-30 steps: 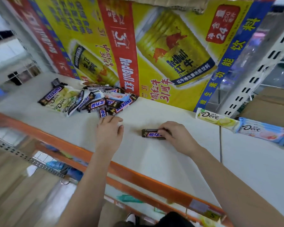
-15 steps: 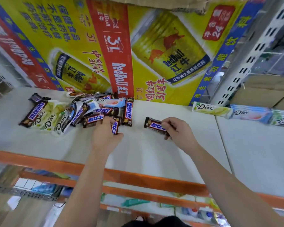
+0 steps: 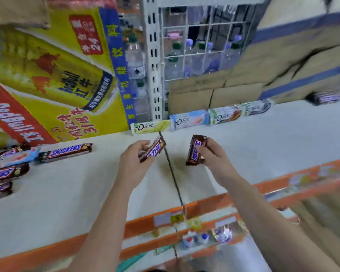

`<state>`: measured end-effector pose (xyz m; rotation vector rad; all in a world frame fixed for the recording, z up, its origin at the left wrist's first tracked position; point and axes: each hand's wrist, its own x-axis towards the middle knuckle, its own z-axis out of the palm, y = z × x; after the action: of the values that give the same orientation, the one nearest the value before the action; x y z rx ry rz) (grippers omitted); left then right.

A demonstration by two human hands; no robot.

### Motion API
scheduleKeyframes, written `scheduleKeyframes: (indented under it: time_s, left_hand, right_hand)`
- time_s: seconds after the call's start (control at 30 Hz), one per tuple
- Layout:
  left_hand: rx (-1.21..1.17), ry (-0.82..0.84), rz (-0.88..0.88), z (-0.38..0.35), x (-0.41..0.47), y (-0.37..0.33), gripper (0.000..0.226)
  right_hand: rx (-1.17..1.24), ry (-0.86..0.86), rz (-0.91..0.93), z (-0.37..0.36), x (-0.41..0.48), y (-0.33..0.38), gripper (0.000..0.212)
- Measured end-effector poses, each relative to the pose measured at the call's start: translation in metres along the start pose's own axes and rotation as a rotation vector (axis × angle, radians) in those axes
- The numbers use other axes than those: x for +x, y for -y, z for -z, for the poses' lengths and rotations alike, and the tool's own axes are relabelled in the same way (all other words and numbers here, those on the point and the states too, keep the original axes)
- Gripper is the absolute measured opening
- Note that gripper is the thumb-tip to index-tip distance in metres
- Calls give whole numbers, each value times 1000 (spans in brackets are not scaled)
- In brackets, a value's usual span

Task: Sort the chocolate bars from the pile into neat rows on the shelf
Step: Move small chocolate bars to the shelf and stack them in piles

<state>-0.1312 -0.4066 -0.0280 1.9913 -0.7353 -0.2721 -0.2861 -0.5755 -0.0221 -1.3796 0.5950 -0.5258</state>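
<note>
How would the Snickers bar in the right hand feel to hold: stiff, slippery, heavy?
Probably stiff: the Snickers bar stands straight though the right hand pinches only one edge. Likely light, since fingertips alone carry it. Its glossy wrapper may be slightly slippery.

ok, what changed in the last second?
Left hand picked a small Snickers bar off the edge of the pile and carried it right, toward the seam. Right hand lifted the other Snickers bar off the shelf and took it right, past the seam. Both bars are now held in the air. Pile and Dove row stayed put.
</note>
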Motion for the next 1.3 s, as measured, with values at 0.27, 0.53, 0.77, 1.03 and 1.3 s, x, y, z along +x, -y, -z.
scheduleKeyframes:
  time_s: [0.27, 0.53, 0.77, 1.03, 1.3]
  left_hand:
    - [116, 115, -160, -169, 6, -112, 25]
    - [43, 229, -178, -291, 16, -181, 17]
    - [21, 271, -164, -375, 66, -220, 16]
    - [-66, 275, -32, -431, 118, -256, 14]
    - [-58, 221, 42, -468, 132, -266, 18]
  right_hand:
    - [-246, -49, 29, 195, 1, 38, 13]
    - [-413, -259, 41, 332, 18, 35, 15]
    - [-479, -363, 35, 418, 63, 42, 18]
    - [-687, -327, 76, 490, 128, 61, 22]
    - [-1019, -305, 266, 546, 190, 76, 9]
